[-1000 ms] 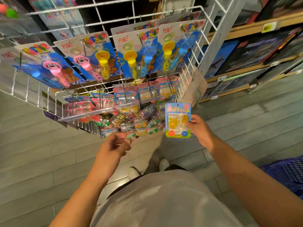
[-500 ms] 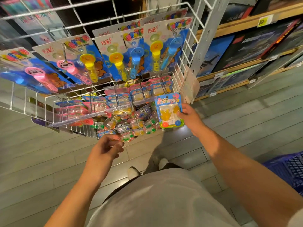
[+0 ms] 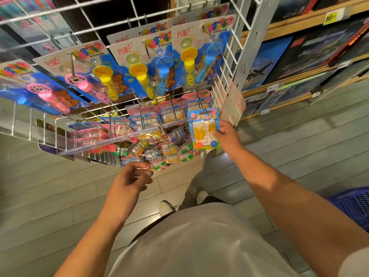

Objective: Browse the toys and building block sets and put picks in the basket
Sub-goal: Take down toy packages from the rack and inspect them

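Head view: The right hand (image 3: 226,134) pinches the right edge of a small blue-bordered blister card with yellow toys and two balls (image 3: 203,129), held upright against the white wire display rack (image 3: 235,56), just below the hanging bubble-wand cards (image 3: 201,52). The left hand (image 3: 132,177) hangs below the rack, fingers loosely curled, holding nothing. A blue plastic basket (image 3: 353,204) sits on the floor at far right, well apart from the card.
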